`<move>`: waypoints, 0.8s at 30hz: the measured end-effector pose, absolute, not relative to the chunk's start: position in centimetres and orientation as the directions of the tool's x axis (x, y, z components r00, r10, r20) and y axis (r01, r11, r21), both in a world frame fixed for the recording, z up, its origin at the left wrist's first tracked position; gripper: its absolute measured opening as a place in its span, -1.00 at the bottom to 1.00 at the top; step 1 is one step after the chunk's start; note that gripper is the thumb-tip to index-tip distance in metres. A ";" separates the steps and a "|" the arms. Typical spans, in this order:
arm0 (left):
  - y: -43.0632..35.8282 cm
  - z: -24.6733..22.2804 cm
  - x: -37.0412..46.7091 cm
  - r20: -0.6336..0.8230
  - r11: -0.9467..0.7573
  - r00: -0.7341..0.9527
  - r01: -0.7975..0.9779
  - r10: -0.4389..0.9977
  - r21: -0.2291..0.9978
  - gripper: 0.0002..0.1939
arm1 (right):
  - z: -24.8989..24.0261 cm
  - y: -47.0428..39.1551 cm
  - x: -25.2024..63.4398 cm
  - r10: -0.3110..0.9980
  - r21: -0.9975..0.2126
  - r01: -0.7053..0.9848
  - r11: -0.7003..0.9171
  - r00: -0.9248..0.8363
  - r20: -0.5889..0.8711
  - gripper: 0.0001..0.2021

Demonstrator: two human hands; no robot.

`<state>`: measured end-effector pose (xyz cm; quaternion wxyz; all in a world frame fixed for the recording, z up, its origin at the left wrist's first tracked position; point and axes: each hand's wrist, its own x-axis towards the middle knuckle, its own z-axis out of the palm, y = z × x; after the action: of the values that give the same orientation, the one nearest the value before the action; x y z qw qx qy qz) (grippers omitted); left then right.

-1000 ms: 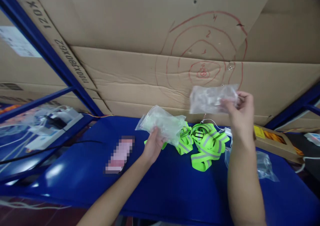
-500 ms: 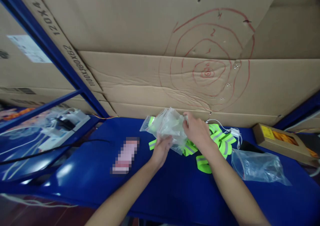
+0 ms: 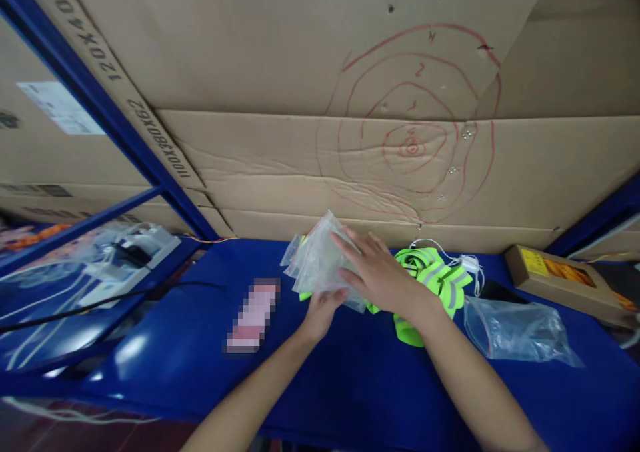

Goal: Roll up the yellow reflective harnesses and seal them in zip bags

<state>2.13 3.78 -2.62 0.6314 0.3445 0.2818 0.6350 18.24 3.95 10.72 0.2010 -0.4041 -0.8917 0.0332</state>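
Several clear plastic zip bags [image 3: 316, 262] lie fanned in a stack above the blue shelf. My left hand [image 3: 323, 313] grips their lower edge, thumb on top and the other fingers mostly hidden. Over the right side of the bags, my right hand [image 3: 377, 272] is open, its fingers stretched out and touching or just above the plastic. Neon yellow-green reflective straps [image 3: 433, 275] lie in a loose heap beside and behind my right wrist, and a bit of the same colour shows under the bags.
A pixelated pink item [image 3: 253, 315] lies left of my hands. On the right are a larger clear plastic bag [image 3: 523, 332], a cardboard box [image 3: 565, 282] and a white charger with cable [image 3: 469, 263]. Power strips [image 3: 130, 259] sit left, beyond a blue post. Cardboard with red rings [image 3: 413, 149] stands behind.
My right hand has gone from closed fingers at the bags' upper right to stretched fingers laid across them. The bags now look flatter and more evenly fanned. My left hand keeps its grip.
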 end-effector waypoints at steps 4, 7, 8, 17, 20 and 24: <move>3.6 -0.8 2.3 0.103 -0.075 0.005 -0.649 0.995 0.757 -0.43 | 9.3 4.5 16.9 0.780 -0.211 0.755 0.620 -0.565 0.269 -0.29; 4.1 1.2 1.9 0.060 -0.062 -0.026 -0.701 0.998 0.711 -0.53 | 8.8 4.9 17.1 0.814 -0.212 0.792 0.572 -0.517 0.266 -0.25; 4.3 1.8 1.6 0.043 -0.036 -0.009 -0.718 0.999 0.695 -0.55 | 8.8 4.9 17.3 0.822 -0.227 0.794 0.564 -0.510 0.254 -0.24; 5.7 2.0 0.1 0.023 -0.011 0.009 -0.689 1.000 0.725 -0.49 | 10.8 4.1 18.4 0.837 -0.368 0.764 0.531 -0.404 0.369 -0.42; 5.3 1.7 0.5 -0.031 0.121 0.140 -0.699 0.990 0.705 -0.50 | 13.0 3.7 19.5 0.797 -0.419 0.736 0.531 -0.267 0.541 -0.47; 5.1 1.5 0.6 -0.095 0.215 0.207 -0.702 0.974 0.679 -0.54 | 13.5 3.2 24.6 0.823 -0.402 0.737 0.543 -0.373 0.429 -0.66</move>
<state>0.59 5.13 1.52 0.7331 0.2569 0.2648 0.5713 24.61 3.22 13.50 0.3006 -0.4724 -0.8255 0.0717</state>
